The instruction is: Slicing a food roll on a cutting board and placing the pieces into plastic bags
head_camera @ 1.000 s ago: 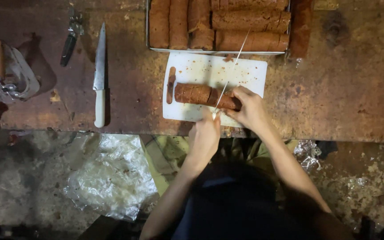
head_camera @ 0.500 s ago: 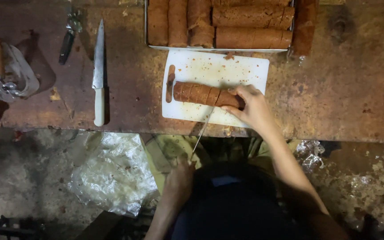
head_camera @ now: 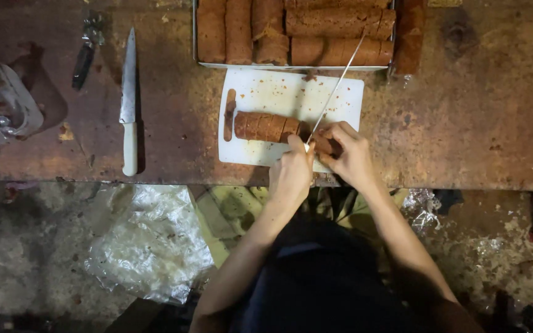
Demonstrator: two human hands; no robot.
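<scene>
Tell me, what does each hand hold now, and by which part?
The left hand holds a thin knife by its handle end. The right hand grips the right end of the brown roll on the white cutting board.

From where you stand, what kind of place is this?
Probably a small food-making workshop, not a home kitchen: a worn, stained worktable, a metal tray of brown rolls, and a white cutting board with a roll being sliced.
</scene>
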